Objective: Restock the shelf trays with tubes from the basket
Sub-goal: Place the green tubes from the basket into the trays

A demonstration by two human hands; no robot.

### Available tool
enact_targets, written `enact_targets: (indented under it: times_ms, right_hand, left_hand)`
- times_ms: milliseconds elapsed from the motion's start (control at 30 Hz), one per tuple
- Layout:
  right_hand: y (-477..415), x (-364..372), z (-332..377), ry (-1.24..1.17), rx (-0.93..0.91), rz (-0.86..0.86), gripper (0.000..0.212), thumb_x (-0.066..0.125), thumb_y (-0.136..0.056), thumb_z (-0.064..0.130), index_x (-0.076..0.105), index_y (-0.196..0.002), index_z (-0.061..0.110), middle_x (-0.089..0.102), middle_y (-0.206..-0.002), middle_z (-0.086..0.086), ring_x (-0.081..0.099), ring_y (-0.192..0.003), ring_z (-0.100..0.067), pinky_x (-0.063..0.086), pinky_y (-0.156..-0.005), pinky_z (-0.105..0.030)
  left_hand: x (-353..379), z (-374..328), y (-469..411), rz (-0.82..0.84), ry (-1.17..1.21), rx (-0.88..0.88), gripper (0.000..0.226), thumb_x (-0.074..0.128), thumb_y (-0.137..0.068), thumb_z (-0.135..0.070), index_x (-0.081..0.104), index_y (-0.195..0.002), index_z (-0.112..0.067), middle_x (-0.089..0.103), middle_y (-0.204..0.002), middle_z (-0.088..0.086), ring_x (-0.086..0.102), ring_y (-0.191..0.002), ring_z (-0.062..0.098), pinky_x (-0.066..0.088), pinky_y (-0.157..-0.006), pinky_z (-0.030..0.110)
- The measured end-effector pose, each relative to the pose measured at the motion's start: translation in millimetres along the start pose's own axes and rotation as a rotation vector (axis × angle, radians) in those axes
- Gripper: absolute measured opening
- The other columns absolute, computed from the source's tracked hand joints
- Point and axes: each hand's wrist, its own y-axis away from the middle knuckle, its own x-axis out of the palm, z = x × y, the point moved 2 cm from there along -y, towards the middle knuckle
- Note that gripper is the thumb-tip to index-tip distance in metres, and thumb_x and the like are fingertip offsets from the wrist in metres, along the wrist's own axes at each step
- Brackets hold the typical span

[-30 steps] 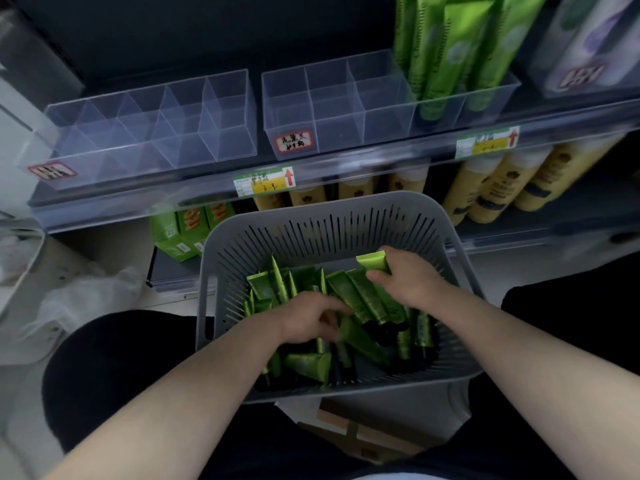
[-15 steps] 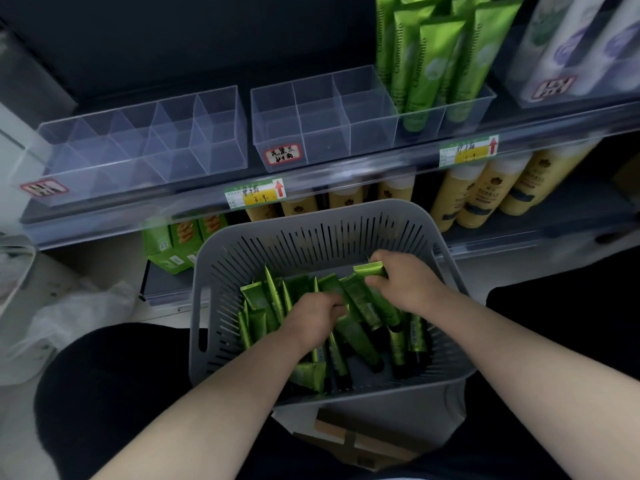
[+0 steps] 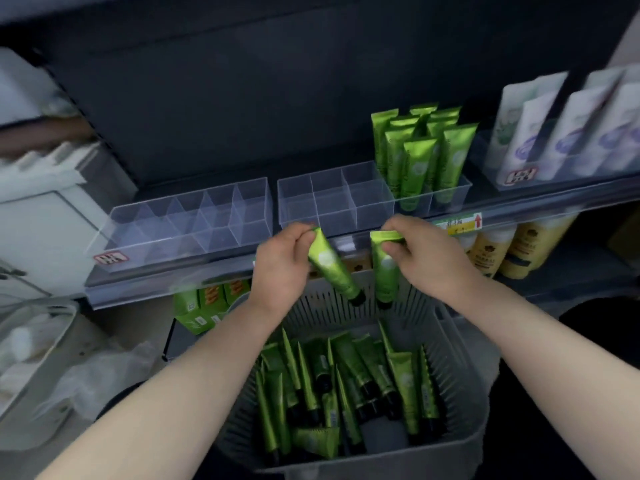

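Note:
My left hand (image 3: 282, 261) pinches the flat end of a green tube (image 3: 332, 268) that hangs cap down and tilted. My right hand (image 3: 424, 258) pinches a second green tube (image 3: 384, 268), also cap down. Both tubes hang just in front of the shelf edge, below the clear divided tray (image 3: 332, 199), whose left compartments show no tubes. Its right compartments hold several upright green tubes (image 3: 422, 157). Below my arms sits the grey slotted basket (image 3: 460, 358) with several green tubes (image 3: 346, 379) lying in it.
A second clear divided tray (image 3: 194, 216) with no tubes stands to the left on the same shelf. White and purple tubes (image 3: 561, 133) fill a tray at the right. Yellow bottles (image 3: 512, 247) and green boxes (image 3: 207, 303) sit on the shelf below.
Both hands have risen out of the basket, each with one green tube, up to the shelf edge. The view has tilted upward toward the shelf.

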Motion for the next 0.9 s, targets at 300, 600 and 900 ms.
enact_targets:
  times_ms: [300, 600, 900]
  right_hand:
    - [-42, -82, 17, 0.016, -0.055, -0.360, 0.021, 0.056, -0.093, 0.021, 0.059, -0.114, 0.018, 0.050, -0.093, 0.006, 0.045, -0.081, -0.014, 0.043, -0.069, -0.032]
    - [-60, -86, -2, 0.038, -0.039, -0.265, 0.025, 0.057, -0.093, 0.023, 0.058, -0.117, 0.021, 0.061, -0.112, -0.002, 0.057, -0.100, -0.024, 0.050, -0.080, -0.040]
    - [-66, -91, -10, 0.026, -0.047, -0.258, 0.018, 0.059, -0.091, 0.025, 0.060, -0.109, 0.023, 0.061, -0.098, 0.006, 0.054, -0.086, -0.018, 0.047, -0.073, -0.035]
  left_hand:
    - [-21, -74, -105, -0.293, 0.073, 0.073, 0.017, 0.050, -0.093, -0.015, 0.065, -0.088, -0.019, 0.059, -0.073, -0.006, 0.067, -0.077, 0.029, 0.059, -0.067, 0.047]
    - [21, -89, -179, -0.135, -0.319, 0.110, 0.023, 0.042, -0.093, -0.008, 0.064, -0.088, -0.004, 0.060, -0.079, 0.008, 0.052, -0.072, 0.018, 0.040, -0.064, 0.032]
    - [58, -66, -202, 0.057, -0.459, 0.071, 0.026, 0.043, -0.092, -0.002, 0.067, -0.100, -0.008, 0.066, -0.094, 0.009, 0.060, -0.088, 0.025, 0.046, -0.069, 0.029]
